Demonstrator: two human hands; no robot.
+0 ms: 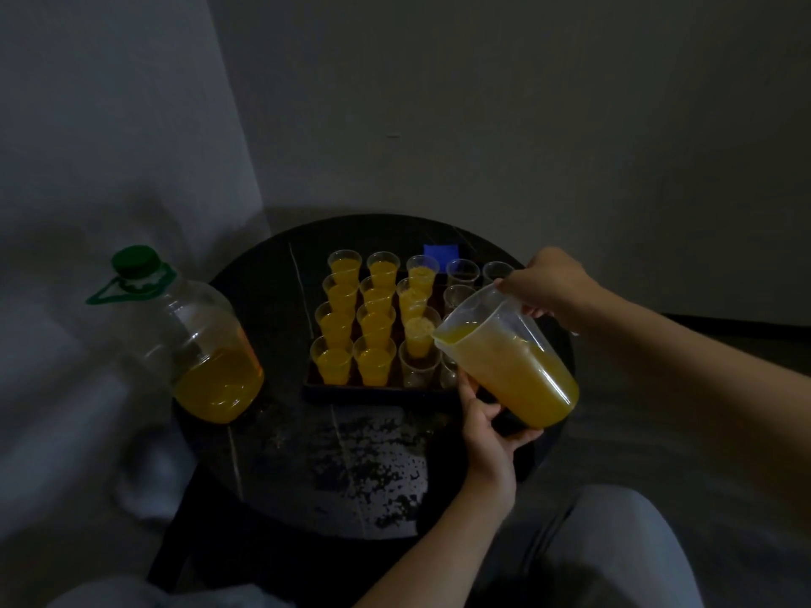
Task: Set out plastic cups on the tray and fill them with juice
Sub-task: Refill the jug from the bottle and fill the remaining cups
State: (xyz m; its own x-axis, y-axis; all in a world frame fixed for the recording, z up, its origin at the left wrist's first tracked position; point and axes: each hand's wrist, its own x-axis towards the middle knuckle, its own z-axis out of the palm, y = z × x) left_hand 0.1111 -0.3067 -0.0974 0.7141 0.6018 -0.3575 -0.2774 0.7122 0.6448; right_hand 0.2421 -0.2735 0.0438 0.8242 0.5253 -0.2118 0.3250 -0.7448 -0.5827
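A dark tray (351, 390) on a round black table (360, 467) holds rows of clear plastic cups. Several cups (335, 326) on the left are full of orange juice; several empty cups (461, 274) stand at the right and front. I tilt a clear jug (513, 362) of juice with its spout over the third-column cup (419, 333), which is partly full. My right hand (548, 283) grips the jug near its top. My left hand (487, 425) holds the jug's base from below, fingers curled round it.
A large clear bottle (197, 344) with a green cap, about a third full of juice, stands at the table's left edge. A small blue object (441, 250) lies behind the tray. Walls close in behind and to the left. My knees show at the bottom.
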